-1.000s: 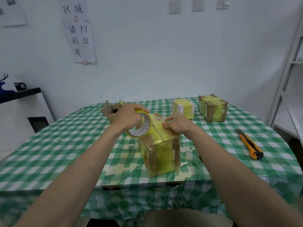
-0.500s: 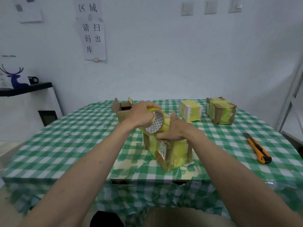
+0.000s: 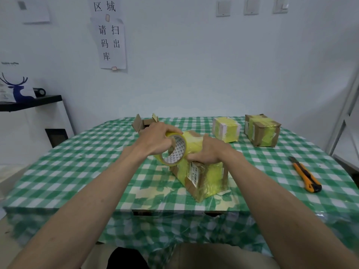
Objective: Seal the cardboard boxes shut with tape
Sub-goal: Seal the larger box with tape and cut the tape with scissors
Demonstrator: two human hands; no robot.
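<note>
On the near middle of the table, left hand (image 3: 155,139) gripped the tape roll (image 3: 174,150) just left of the box (image 3: 202,171); right hand (image 3: 208,151) clamped the box top.

I stood in a parcel packing room: paper signs (image 3: 112,43) in Chinese hung on the white wall, taped cardboard boxes (image 3: 261,130) and a utility knife (image 3: 305,174) lay on my checkered table (image 3: 77,164).
</note>
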